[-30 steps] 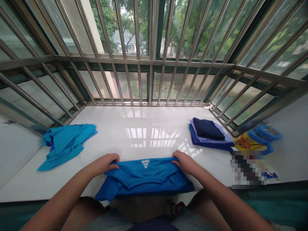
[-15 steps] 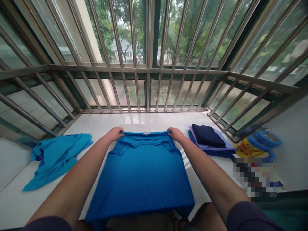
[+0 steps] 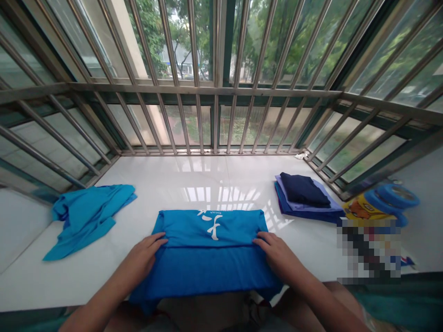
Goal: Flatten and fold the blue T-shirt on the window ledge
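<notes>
A blue T-shirt (image 3: 207, 269) lies across the front of the white ledge, its lower part hanging over the edge. Its top part is folded down toward me, and white lettering shows on the upturned panel. My left hand (image 3: 151, 246) grips the left end of the folded-down edge, fingertips on the cloth. At the right end, my right hand (image 3: 273, 246) holds the same edge with its fingers over the fabric. Both thumbs are mostly hidden.
A crumpled teal garment (image 3: 92, 216) lies on the ledge (image 3: 166, 177) at left. Folded clothes (image 3: 304, 191), navy on top, are stacked at right, near a yellow and blue container (image 3: 375, 205) and a blurred-out patch. Metal bars (image 3: 207, 90) line the windows behind.
Both hands have brought the T-shirt's collar edge down toward me, folding the top over the body. The white lettering has come into view. The side garments lie as before.
</notes>
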